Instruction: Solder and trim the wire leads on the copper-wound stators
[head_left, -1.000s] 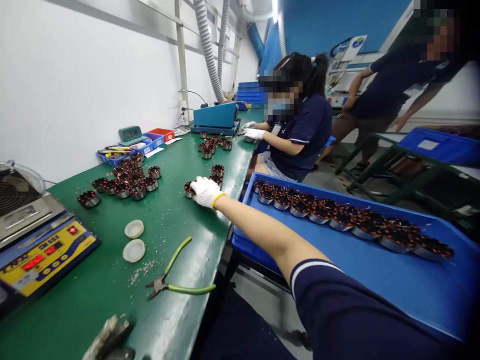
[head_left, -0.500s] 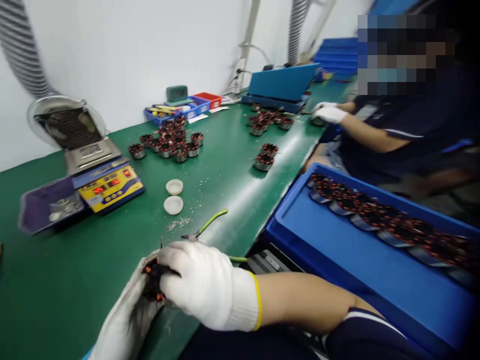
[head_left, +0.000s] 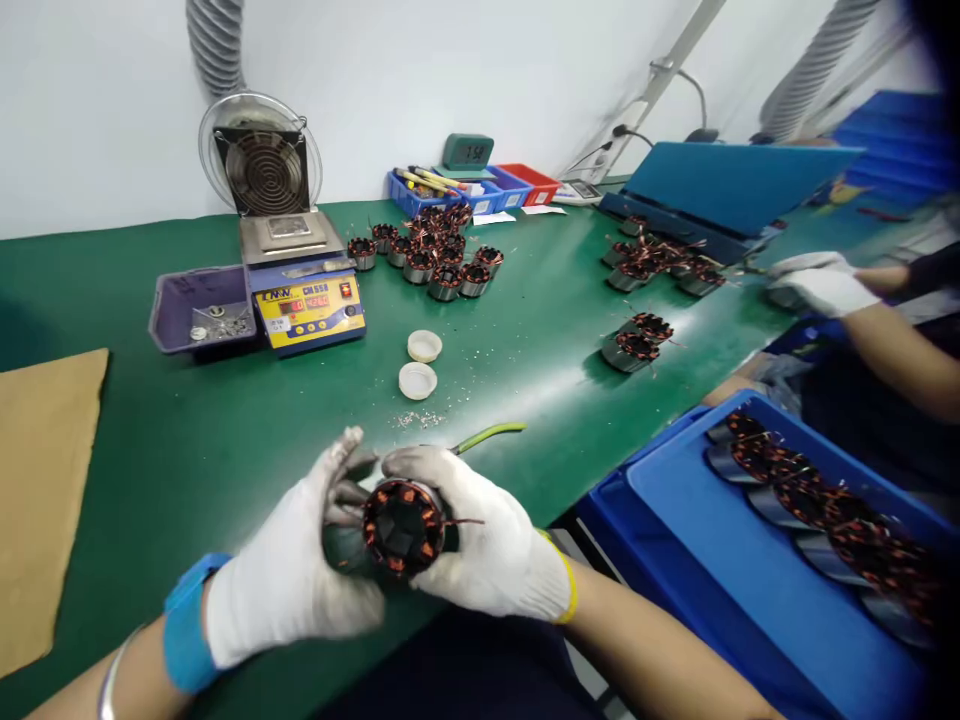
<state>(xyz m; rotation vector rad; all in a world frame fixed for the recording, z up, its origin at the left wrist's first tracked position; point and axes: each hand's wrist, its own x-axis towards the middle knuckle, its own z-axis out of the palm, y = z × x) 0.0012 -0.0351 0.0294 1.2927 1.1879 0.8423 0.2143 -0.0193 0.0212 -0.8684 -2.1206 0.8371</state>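
In front of me, near the table's front edge, a round motor stator (head_left: 405,525) with copper windings has its open bore turned towards me. My right hand (head_left: 502,545), in a white glove with a yellow cuff edge, grips it from the right. A loose wire sticks out over that palm. My left hand (head_left: 289,565), also gloved, is spread at the stator's left side, thumb and fingers apart; whether its fingertips touch is unclear. Just beyond the hands lie green-handled pliers (head_left: 491,435), partly hidden by my right glove. Small clippings (head_left: 420,420) are scattered behind them.
Two white dishes (head_left: 417,381), a soldering unit (head_left: 309,312) and a purple bin (head_left: 201,310) stand ahead. Several stators (head_left: 446,283) cluster behind. A blue tray (head_left: 705,540) of stators is at right, near a co-worker's gloved hand (head_left: 825,285). Cardboard (head_left: 45,500) lies left.
My view has swung left. The stator has turned from between both hands to face me, held by my right hand; my left hand has loosened and spread.
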